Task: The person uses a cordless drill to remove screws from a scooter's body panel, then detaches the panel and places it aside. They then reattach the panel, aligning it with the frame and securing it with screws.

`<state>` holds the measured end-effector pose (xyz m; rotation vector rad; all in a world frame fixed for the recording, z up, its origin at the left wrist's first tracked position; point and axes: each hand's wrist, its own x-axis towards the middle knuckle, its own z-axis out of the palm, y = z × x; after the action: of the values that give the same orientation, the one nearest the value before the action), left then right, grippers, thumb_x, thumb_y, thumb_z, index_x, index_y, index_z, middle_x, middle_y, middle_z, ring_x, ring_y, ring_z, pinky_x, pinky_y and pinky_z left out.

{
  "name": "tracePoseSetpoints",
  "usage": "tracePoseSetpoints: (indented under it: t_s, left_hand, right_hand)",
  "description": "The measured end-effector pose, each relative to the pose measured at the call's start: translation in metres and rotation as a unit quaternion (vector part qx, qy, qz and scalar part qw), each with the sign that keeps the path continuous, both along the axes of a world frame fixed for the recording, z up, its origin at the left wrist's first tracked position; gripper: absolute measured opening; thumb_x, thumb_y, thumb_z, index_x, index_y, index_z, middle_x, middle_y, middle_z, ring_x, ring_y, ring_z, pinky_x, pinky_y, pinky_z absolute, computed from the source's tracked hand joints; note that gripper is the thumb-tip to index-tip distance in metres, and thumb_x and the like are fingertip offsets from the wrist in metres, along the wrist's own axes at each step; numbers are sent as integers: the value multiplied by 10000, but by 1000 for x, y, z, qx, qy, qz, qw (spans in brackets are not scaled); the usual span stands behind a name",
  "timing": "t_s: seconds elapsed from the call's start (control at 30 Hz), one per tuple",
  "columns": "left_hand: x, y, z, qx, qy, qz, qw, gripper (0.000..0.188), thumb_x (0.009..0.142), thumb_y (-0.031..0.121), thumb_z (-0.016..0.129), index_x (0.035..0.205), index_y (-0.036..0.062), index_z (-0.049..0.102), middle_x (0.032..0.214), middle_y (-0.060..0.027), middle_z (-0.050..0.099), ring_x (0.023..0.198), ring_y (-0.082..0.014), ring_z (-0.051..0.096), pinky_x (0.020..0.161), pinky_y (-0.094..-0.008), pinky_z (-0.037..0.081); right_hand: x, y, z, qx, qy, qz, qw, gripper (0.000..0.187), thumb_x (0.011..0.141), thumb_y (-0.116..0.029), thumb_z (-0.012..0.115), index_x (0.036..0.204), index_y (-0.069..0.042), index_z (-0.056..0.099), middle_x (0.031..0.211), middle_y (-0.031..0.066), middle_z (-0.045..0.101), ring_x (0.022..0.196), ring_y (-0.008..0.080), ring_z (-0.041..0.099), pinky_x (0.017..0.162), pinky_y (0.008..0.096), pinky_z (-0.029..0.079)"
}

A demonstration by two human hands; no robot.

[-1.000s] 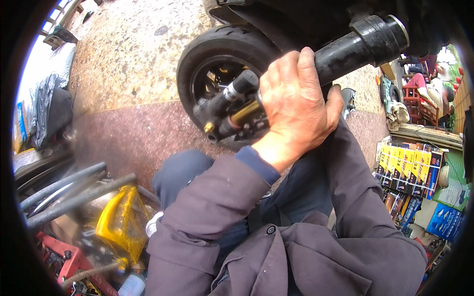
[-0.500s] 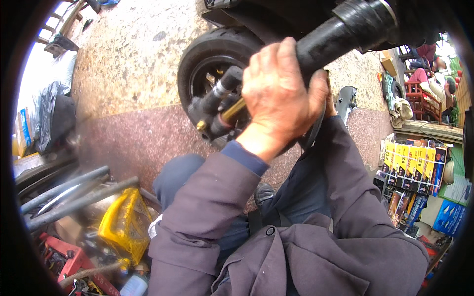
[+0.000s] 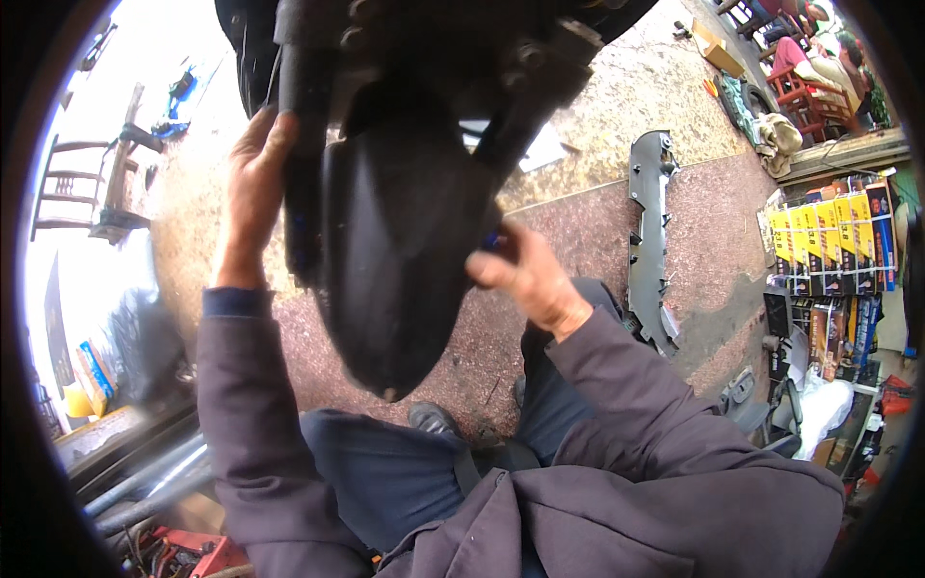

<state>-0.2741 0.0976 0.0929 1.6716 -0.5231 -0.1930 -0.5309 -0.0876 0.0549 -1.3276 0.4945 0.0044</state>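
Observation:
The front end of a motorbike or scooter looms dark above me. A pointed black mudguard [image 3: 400, 250] hangs in the middle between two black fork legs. My left hand [image 3: 252, 188] is closed round the left fork leg [image 3: 306, 183], thumb on its near face. Lower down on the other side, my right hand [image 3: 530, 281] curls its fingers and thumb at the lower end of the right fork leg, beside the mudguard's edge. A small blue part shows at its fingertips. Part of that grip is hidden in shadow.
A long grey plastic panel [image 3: 650, 241] lies on the floor to the right. Boxed goods [image 3: 833, 246] are stacked on shelving at far right. Metal pipes [image 3: 154, 496] and a red toolbox [image 3: 198, 549] lie at lower left. People sit on red chairs [image 3: 807, 101] at upper right.
My left hand has gone from a thick black tube in the middle to the left fork leg. My right hand, mostly hidden before, now shows. The view has shifted, and the wheel is out of sight.

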Motion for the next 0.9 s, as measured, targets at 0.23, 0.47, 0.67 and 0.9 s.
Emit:
tracePoseSetpoints:
  t_s: [0.23, 0.47, 0.67, 0.9]
  left_hand:
    - [-5, 4, 33, 211, -103, 77, 969, 419, 983, 385, 583, 1072, -14, 671, 838, -15, 627, 765, -108, 543, 694, -252, 434]
    - [-152, 29, 41, 256, -236, 59, 936, 663, 763, 233, 749, 1315, -27, 491, 1316, -271, 497, 1221, -396, 498, 1027, -462, 410]
    - [-221, 30, 14, 303, -241, 136, 912, 996, 658, 236, 828, 1464, -6, 295, 1473, -250, 326, 1339, -410, 380, 1120, -475, 316]
    - [-253, 58, -28, 170, 42, 183, 967, 1087, 549, 68, 873, 1461, -6, 285, 1367, -185, 449, 1302, -321, 438, 1103, -408, 356]
  right_hand:
    - [12, 8, 0, -184, 38, 7, 982, 757, 698, -379, 859, 1190, 97, 537, 1049, 250, 674, 1010, 312, 668, 907, 383, 511]
    - [10, 0, -16, -156, 6, 11, 988, 810, 658, -407, 887, 1174, 96, 516, 1021, 241, 678, 958, 308, 684, 858, 376, 536]
    - [12, 0, -26, -138, -19, 17, 990, 824, 658, -432, 882, 1207, 64, 519, 1053, 223, 674, 971, 300, 672, 863, 368, 523]
    - [13, -4, -35, -125, -38, 26, 991, 813, 668, -437, 876, 1196, 72, 527, 1050, 232, 673, 965, 315, 669, 865, 374, 519]
